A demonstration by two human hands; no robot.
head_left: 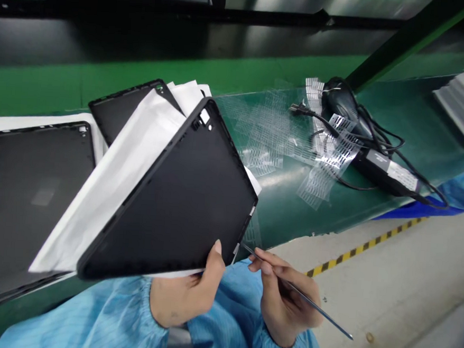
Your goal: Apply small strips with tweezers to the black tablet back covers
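Observation:
My left hand (192, 290) grips the lower edge of a black tablet back cover (179, 191), thumb on its inner face, holding it tilted above the bench. A white sheet (107, 186) lies under the cover and sticks out at its left. My right hand (284, 302) pinches thin metal tweezers (299, 292) like a pen, their tip touching the cover's lower right corner. Both sleeves are light blue.
Two more black covers (27, 197) (121, 108) lie on white sheets at the left of the green bench (286, 199). Clear label strips (282, 140) are stuck on the mat. A black handheld tool with cables (362, 135) lies at the right. Grey floor with yellow-black tape (362, 249) is below.

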